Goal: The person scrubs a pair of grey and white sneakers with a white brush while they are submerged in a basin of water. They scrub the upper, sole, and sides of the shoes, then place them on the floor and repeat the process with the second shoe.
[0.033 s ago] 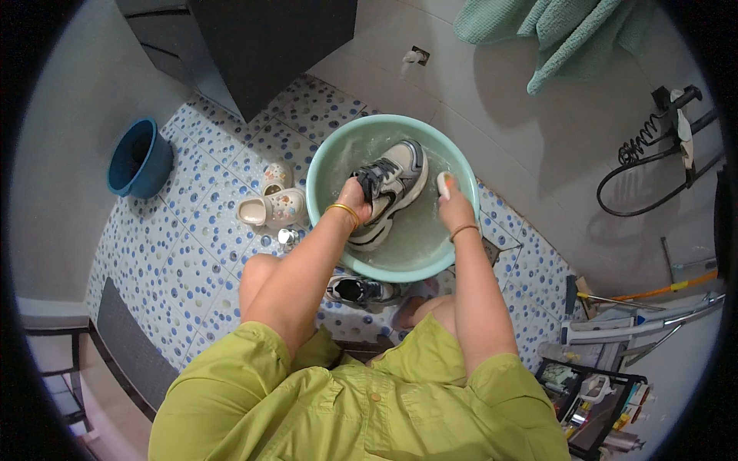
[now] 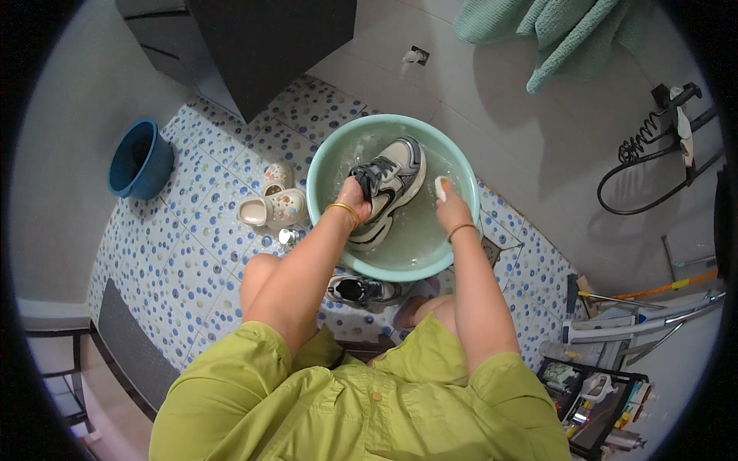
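A grey, white and black sneaker (image 2: 392,184) is tilted in a mint-green basin (image 2: 327,150) of cloudy water. My left hand (image 2: 357,201) is closed on the sneaker at its laces and opening; the fingertips are partly hidden. Over the basin's right side, my right hand (image 2: 453,211) grips a small white scrub brush (image 2: 442,184) with an orange patch, held apart from the shoe. Its bristles are hard to make out. A second sneaker (image 2: 354,290) of the same colours stands on the floor against the near side of the basin, between my legs.
Cream clogs (image 2: 273,207) and a small shiny metal fitting (image 2: 288,237) lie left of the basin. Farther left stands a blue bucket (image 2: 146,173). A dark cabinet (image 2: 269,46) rises behind. On the right are a black hose (image 2: 646,209) and a storage rack (image 2: 592,399).
My right hand and the brush have shifted slightly left, toward the sneaker. The sneaker's toe has risen a touch in the basin; my left hand keeps its hold.
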